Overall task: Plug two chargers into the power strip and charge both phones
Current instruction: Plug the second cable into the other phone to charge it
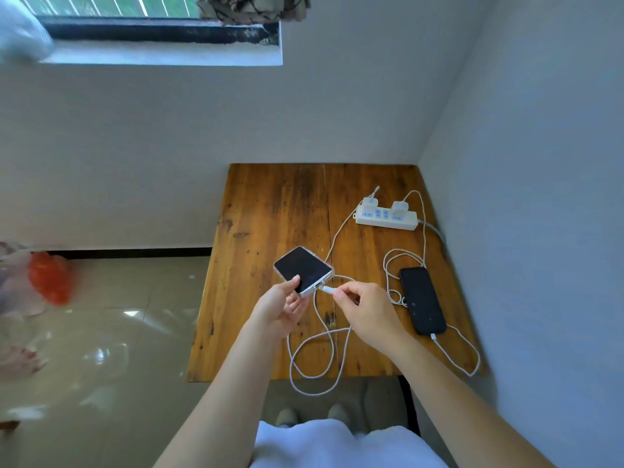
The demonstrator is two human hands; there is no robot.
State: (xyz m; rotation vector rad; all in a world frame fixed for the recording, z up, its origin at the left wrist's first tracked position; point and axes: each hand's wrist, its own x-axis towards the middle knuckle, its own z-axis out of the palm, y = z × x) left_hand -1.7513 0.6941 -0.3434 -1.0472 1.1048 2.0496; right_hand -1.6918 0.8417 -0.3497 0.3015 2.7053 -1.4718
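Second phone about to be plugged in.

Both chargers (399, 207) sit in the power strip (386, 218) beyond the hands, and the dark phone (422, 300) right of the right hand (366, 312) already has its cable in. The left hand (282, 307) grips the light-cased phone (302, 270); the right pinches the cable plug (328, 290) just beside its port, apparently not yet seated.

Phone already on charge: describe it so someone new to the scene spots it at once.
On the wooden table in the room's corner, look right, below the white power strip. The dark phone lies flat there near the wall, a white cable in its near end. The other phone is held up, unplugged.
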